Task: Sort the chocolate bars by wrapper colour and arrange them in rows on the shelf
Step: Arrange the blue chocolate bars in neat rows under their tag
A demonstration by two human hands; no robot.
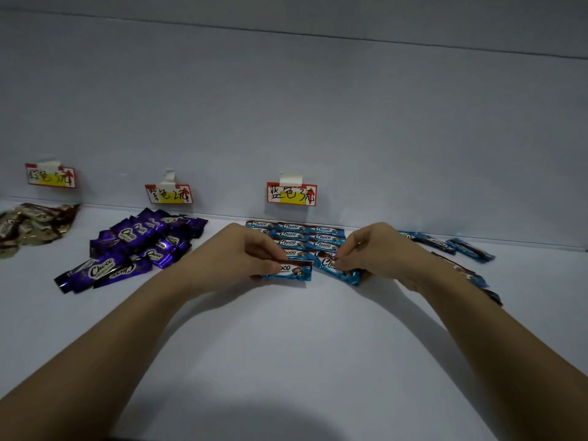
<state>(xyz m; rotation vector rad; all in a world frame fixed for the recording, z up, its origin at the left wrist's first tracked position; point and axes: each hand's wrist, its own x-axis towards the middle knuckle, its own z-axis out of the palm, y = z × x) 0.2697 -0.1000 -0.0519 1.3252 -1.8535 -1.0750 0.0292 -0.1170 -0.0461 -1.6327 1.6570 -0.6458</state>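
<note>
My left hand (251, 253) pinches a blue-wrapped chocolate bar (294, 271) just in front of the tidy rows of blue bars (305, 237) that lie against the back wall. My right hand (372, 249) pinches a second blue bar (340, 270), tilted, to the right of the first. Several loose blue bars (458, 249) lie scattered right of that hand. An untidy pile of purple bars (140, 246) sits at the left. A heap of brown and gold bars (28, 226) lies at the far left edge.
The white shelf (286, 338) stretches wide in front of the bars. Three price tags are taped to the back wall: one (51, 176) over the brown heap, one (168, 194) over the purple pile, one (292, 194) over the blue rows.
</note>
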